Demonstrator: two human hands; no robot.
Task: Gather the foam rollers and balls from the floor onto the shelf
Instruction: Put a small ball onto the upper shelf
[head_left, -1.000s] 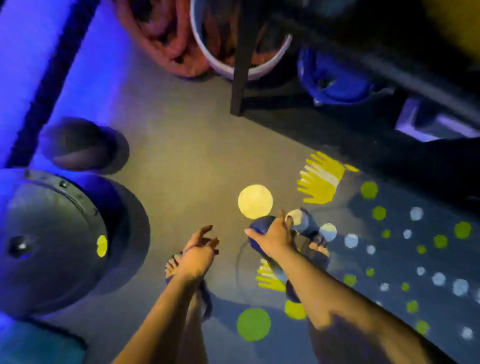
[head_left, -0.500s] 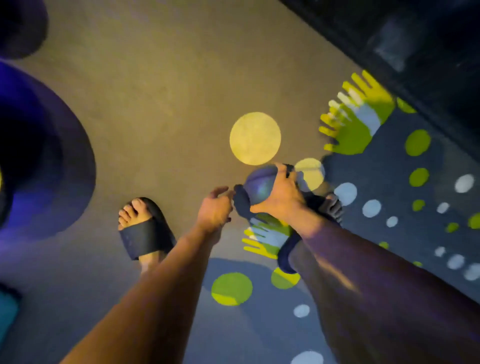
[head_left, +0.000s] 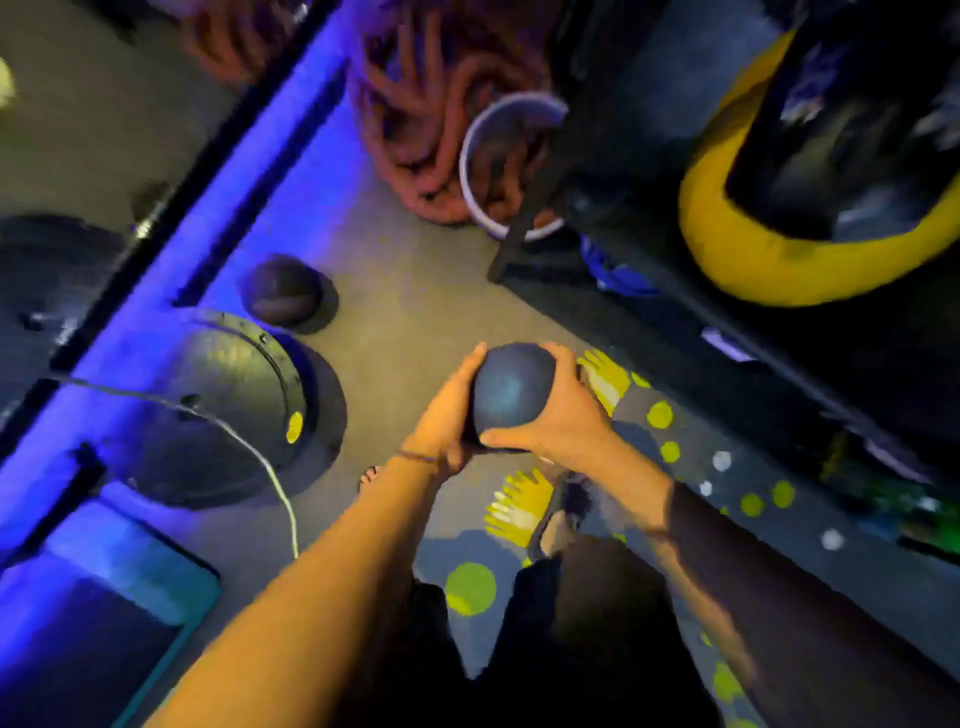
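Where the floor (head_left: 415, 312) meets the blue-lit wall along its left edge, a teal-rimmed mat (head_left: 104, 597) lies in the near-left corner. Just beyond it sits a large dark dome (head_left: 223, 395), with a pale cable (head_left: 260, 457) arching over its near side. A small dark ball (head_left: 280, 291) rests on the floor just past the dome, close to the wall.

Near the middle of the floor, both hands hold a dark blue ball (head_left: 511, 389) up off the ground. The left hand (head_left: 447, 415) cups its left side, with the fingers (head_left: 475, 364) laid up along the curve and pressed against it. A thin band (head_left: 415, 457) circles that wrist. The right hand (head_left: 566, 421) grips the other side, its fingers (head_left: 563, 358) curled over the top and the thumb hooked under the near edge. The ball is thus clamped between the two palms, in front of the shelf and not yet on it.

Beyond the hands, a heap of reddish rope (head_left: 415, 130) lies at the far edge of the floor, partly spilling into a white bucket (head_left: 465, 156). A dark post of the shelf (head_left: 527, 218) stands in front of the bucket. Below the hands, a sandalled foot (head_left: 566, 504) stands among yellow handprints (head_left: 605, 376) and coloured dots on the floor. Further right, a rounded yellow object (head_left: 753, 260) sits on the shelf, its upper part blurred.
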